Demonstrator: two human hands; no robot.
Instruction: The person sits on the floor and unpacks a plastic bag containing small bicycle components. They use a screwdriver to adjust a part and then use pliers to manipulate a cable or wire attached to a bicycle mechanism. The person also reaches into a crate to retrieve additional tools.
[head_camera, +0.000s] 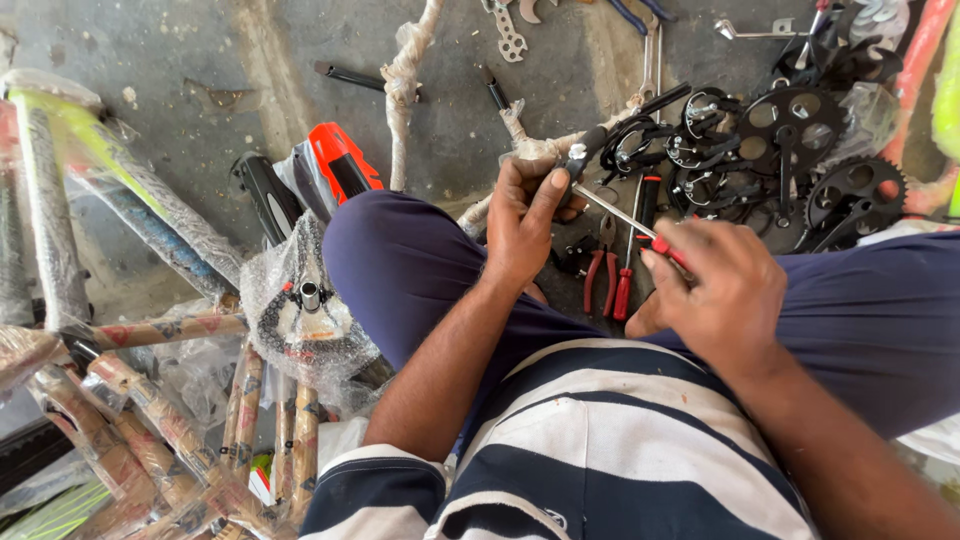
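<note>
Gripping the screwdriver (628, 220) in my clenched right hand (715, 295), my left hand (525, 220) pinched the brake lever (590, 140) at one o'clock.

Both hands are raised over the lap, left hand (522, 222) pinching, right hand (715, 295) curled into a fist.

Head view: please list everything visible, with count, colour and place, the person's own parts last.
Screwdriver: one, red handle, steel shaft, between both hands.
Small black part: one, at the left fingertips.
Pliers: one, red grips, on the floor under the shaft.
Chainrings: two or more, black, upper right.
Brake parts: a tangle, black, upper centre-right.
Spanners: several, steel, top edge.
Wrapped frame tubes: many, paper and bubble wrap, left.
Red-black part: one, left of the knee.
Left hand: on the black part.
Right hand: grips the handle.
</note>
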